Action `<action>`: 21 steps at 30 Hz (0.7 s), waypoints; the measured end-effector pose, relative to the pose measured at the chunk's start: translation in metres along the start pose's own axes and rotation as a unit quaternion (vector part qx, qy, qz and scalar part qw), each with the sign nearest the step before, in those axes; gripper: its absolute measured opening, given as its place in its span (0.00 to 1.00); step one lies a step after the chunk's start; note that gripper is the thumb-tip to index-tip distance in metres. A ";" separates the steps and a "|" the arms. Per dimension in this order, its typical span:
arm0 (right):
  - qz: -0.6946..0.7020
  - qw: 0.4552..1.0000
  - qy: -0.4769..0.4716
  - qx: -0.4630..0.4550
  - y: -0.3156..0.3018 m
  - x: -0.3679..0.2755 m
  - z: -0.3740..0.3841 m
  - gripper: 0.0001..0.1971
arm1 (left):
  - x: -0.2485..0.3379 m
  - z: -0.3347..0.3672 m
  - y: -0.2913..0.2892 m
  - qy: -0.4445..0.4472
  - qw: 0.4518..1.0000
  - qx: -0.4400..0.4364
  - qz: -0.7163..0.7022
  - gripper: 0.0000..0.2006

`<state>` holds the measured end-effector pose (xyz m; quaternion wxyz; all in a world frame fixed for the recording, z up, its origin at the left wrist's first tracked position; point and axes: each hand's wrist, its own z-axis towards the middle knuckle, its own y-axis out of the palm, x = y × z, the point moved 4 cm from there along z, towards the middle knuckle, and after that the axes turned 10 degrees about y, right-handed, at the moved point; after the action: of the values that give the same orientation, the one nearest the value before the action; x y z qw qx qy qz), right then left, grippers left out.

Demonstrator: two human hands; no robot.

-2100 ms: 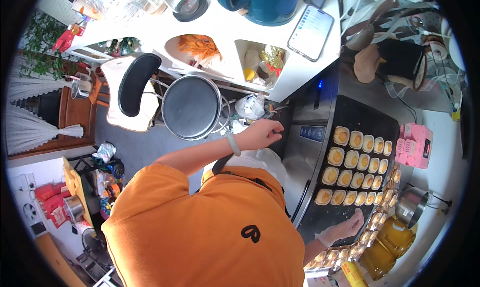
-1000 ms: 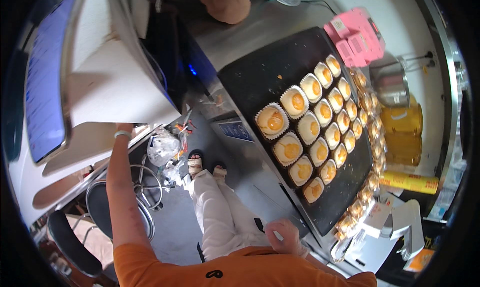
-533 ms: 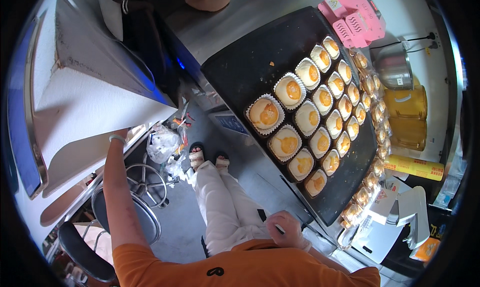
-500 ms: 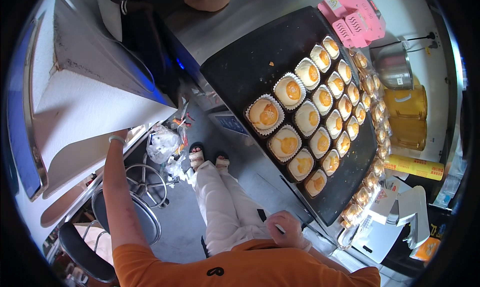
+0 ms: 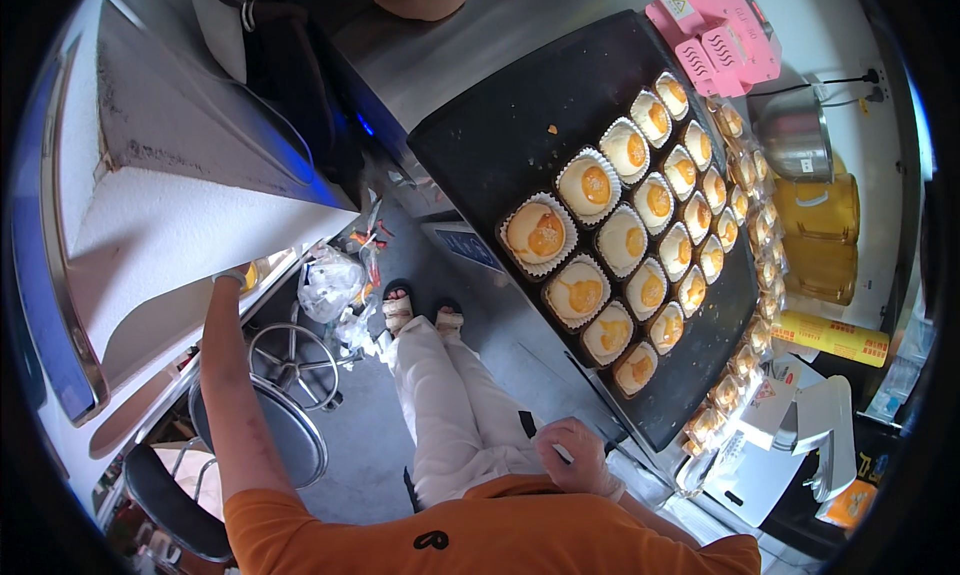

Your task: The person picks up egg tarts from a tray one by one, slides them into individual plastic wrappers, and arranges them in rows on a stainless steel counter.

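My left arm stretches up the left side, and my left hand (image 5: 232, 277) reaches in under the edge of a white sloping panel (image 5: 200, 210). A band circles that wrist, and the fingers are hidden. Close by the hand, a small yellow thing (image 5: 250, 274) shows partly. My right hand (image 5: 575, 457), in a thin clear glove, is held in front of my waist with its fingers curled in; a small pale patch shows between them, too unclear to name. On the right, a black baking tray (image 5: 490, 125) carries several pale round pastries (image 5: 597, 186) with orange-yellow topping in white paper cups.
Wrapped pastries (image 5: 745, 360) line the tray's far side. Beyond are a pink machine (image 5: 715, 40), a steel pot (image 5: 795, 140), yellow containers (image 5: 820, 210) and a white device (image 5: 825, 435). A round stool (image 5: 265, 430) and plastic bags (image 5: 330, 280) are on the floor at left.
My left hand has shifted slightly left under the panel, and the yellow thing beside it now shows. The view has turned a little. My right hand stays curled at my waist.
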<state>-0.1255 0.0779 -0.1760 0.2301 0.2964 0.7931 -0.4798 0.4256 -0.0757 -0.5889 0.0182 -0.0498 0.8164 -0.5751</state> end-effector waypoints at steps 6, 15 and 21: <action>-0.001 1.000 0.012 -0.008 0.003 0.000 0.001 0.04 | -0.006 0.009 -0.008 0.005 1.000 0.002 -0.002 0.20; 0.003 0.999 0.034 -0.023 0.007 -0.002 0.002 0.04 | -0.004 0.007 -0.006 0.013 1.000 -0.003 -0.008 0.20; 0.008 0.999 0.039 -0.026 0.005 -0.003 0.003 0.04 | 0.002 0.001 0.002 0.018 1.000 -0.007 -0.012 0.20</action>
<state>-0.1200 0.0760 -0.1788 0.2109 0.3151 0.8110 -0.4455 0.4234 -0.0759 -0.5909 -0.0035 -0.0498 0.8202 -0.5699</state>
